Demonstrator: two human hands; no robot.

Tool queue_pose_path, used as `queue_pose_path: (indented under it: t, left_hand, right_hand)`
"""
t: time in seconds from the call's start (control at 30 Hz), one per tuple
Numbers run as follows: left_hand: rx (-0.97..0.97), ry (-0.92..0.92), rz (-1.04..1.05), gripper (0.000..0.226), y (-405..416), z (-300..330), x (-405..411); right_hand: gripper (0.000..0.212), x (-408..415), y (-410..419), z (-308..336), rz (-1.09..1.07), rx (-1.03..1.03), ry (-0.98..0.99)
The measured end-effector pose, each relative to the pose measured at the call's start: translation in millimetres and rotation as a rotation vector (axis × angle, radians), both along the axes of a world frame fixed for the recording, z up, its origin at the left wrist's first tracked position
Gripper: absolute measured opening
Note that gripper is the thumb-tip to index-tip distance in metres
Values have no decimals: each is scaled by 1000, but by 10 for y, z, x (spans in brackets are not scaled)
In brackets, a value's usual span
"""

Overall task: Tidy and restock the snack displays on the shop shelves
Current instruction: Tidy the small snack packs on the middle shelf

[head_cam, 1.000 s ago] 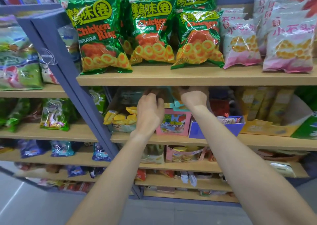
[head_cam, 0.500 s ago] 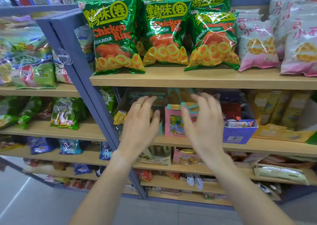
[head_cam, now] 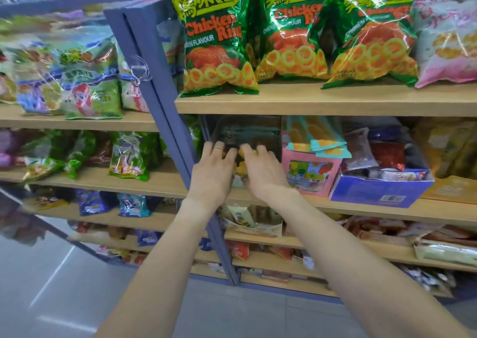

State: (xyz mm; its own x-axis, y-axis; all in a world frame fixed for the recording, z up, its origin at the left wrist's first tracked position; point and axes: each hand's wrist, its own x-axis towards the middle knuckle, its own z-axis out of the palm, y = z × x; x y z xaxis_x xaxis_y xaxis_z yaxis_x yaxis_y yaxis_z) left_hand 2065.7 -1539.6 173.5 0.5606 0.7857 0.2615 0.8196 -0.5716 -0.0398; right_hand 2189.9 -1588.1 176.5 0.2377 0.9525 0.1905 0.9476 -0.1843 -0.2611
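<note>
On the second wooden shelf (head_cam: 361, 210) stands a dark green display box (head_cam: 245, 132) with small yellow snack packets (head_cam: 241, 170) in it. My left hand (head_cam: 213, 175), wearing a ring, and my right hand (head_cam: 264, 173) lie side by side on the front of this box. The fingers of both point up and touch the yellow packets, and the palms hide most of them. A pink display box (head_cam: 309, 172) with orange-and-teal packets sticking out stands just to the right.
Green Chicken Ring bags (head_cam: 219, 41) and pink-white bags (head_cam: 449, 41) fill the shelf above. A blue carton (head_cam: 379, 190) of mixed packets sits right of the pink box. A blue upright post (head_cam: 165, 105) divides the two shelf bays. Grey floor lies below.
Both hands have left the pink box and moved left and down onto the box of yellow packets. The view has shifted closer and to the left.
</note>
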Motion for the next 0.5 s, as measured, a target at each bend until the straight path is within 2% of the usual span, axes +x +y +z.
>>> queue_pose_path:
  t: [0.1,0.17,0.3,0.5]
  left_hand:
    - [-8,44,2,55,84,-30,50]
    - [-20,8,-30,51,93,-7,2]
    - [94,-121,-100,53,-119,208,-152]
    - [112,-229,-184,57,-719,750,-424]
  right_hand:
    - [64,65,-8,-64,32,69,38]
    - [65,95,-81,-52,39,107,79]
    - [64,123,-381,79,104,281,198]
    - [61,183,-1147,413,131,445,403]
